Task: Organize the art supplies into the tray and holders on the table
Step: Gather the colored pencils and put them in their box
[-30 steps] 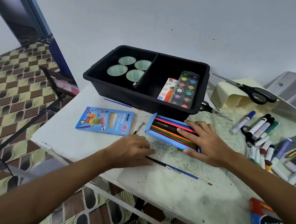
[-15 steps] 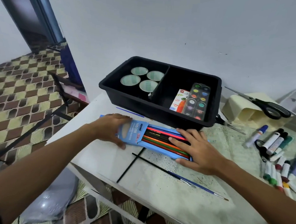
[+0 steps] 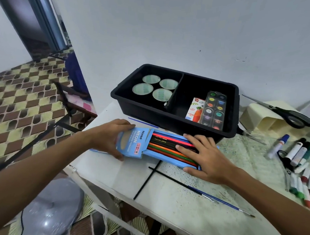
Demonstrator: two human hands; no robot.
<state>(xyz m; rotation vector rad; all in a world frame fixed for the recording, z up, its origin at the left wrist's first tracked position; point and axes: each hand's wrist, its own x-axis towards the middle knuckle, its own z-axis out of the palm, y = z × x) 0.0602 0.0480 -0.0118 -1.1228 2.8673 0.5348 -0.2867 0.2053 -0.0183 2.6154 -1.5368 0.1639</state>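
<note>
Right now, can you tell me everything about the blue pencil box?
The blue pencil box looks like thin card and lies flat on the table's near edge, in front of the black tray. Its sleeve, printed "Ninso NEON", sits partly over the inner tray of coloured pencils. The left hand grips the sleeve; the right hand rests on the pencils.

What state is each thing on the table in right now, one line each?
Pencil box sleeve: partly slid over the pencil tray, held by left hand.
Pencil tray: half uncovered, pencils showing, right hand flat on it.
Black tray: open, holding four round tubs and a paint palette.
Scissors: closed.
</note>
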